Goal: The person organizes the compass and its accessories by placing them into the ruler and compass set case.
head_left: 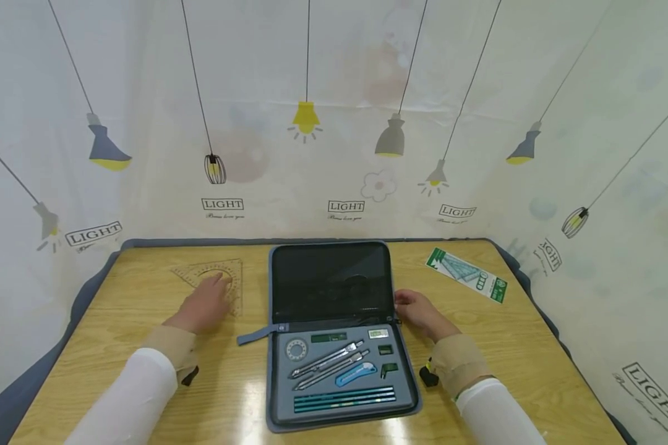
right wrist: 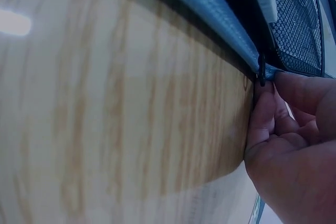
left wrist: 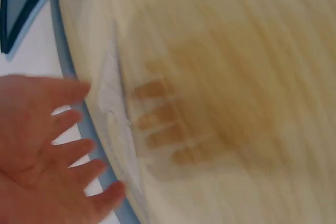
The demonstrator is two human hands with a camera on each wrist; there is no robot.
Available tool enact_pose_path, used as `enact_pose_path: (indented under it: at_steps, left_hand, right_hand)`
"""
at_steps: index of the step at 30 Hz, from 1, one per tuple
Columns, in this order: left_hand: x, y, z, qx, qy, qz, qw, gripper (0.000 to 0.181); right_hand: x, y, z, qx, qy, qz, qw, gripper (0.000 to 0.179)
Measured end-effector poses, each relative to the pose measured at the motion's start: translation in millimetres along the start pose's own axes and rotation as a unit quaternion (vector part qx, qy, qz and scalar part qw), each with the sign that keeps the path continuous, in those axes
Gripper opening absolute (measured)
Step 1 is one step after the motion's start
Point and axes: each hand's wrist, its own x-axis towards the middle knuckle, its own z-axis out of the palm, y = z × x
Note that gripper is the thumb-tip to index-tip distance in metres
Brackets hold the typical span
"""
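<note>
Blue-grey case (head_left: 281, 383); wood-grained yellow table (head_left: 117, 321); green-white packet (head_left: 466, 275).

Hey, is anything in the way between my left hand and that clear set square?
Nothing visible is: your left hand hovers over the clear set square, and the open case lies off to the right, not between them.

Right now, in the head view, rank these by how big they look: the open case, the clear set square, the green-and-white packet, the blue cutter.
1. Open case
2. Clear set square and green-and-white packet: too alike to rank, with the left hand partly covering the set square
3. Blue cutter
</note>
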Motion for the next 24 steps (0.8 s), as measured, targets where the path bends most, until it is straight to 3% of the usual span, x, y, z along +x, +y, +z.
enact_pose_path:
  at_steps: [2, 5, 7, 10, 14, 17, 20, 24]
  left_hand:
    - [-6.1, -7.3, 1.0, 0.016, -0.051, -0.011, 0.9985, 0.058]
    - [-14.6, -10.4, 3.5, 0.044, -0.078, -0.036, 0.9954, 0.067]
    - [-19.4, -9.2, 4.1, 0.08, -0.074, -0.047, 0.993, 0.067]
    - [-24.3, -5.4, 2.1, 0.095, -0.07, -0.063, 0.9911, 0.065]
    - [-27.4, -0.3, -5.5, 0.091, -0.082, -0.074, 0.9897, 0.062]
    - [-28.4, -1.5, -11.1, 0.07, -0.071, -0.084, 0.9915, 0.061]
    - [-28.5, -10.7, -14.6, 0.037, -0.04, -0.114, 0.9919, 0.068]
    - [-27.8, -32.1, -17.5, 0.002, -0.014, -0.179, 0.9837, 0.075]
  right_hand:
    - [0.0, 0, -1, 0.002, -0.002, 0.002, 1.0, 0.027]
    - [-0.3, 0, -2, 0.001, -0.002, 0.001, 1.0, 0.028]
    - [-0.4, 0, -1, 0.001, -0.001, 0.002, 1.0, 0.028]
    - [-0.6, 1, 0, 0.002, -0.001, -0.002, 1.0, 0.028]
    - [-0.1, 1, 0, 0.001, -0.001, -0.01, 0.9999, 0.028]
    - [0.1, 2, 0, -0.003, 0.001, -0.009, 1.0, 0.028]
    - [-0.3, 1, 0, -0.004, 0.004, -0.005, 1.0, 0.029]
    - [-1.5, 1, 1, -0.004, 0.002, -0.005, 1.0, 0.028]
